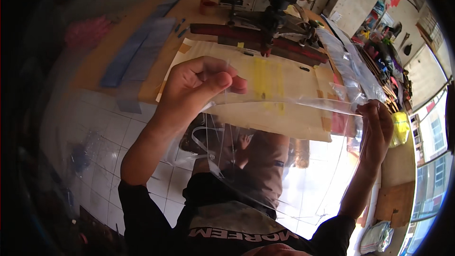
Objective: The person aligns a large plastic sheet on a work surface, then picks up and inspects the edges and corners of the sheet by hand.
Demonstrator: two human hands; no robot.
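A clear plastic sheet (294, 170) hangs between my raised hands in front of my body, and light glares off its right part. My left hand (204, 83) pinches its upper left edge between thumb and fingers. Over on the right, my right hand (377, 125) grips the upper right corner with closed fingers. A thin strip of the same clear plastic (204, 135) curls below my left hand. Just beyond the sheet lies a beige board (208, 57) with yellow tape (260, 78) across its middle.
Behind the board stands a press machine (277, 19) with a dark red bar (303, 47). Bluish plastic strips (137, 52) hang over the wooden table's left edge, near an orange tape roll (207, 5). More clear plastic (350, 61) and a cluttered pile (384, 61) are at right.
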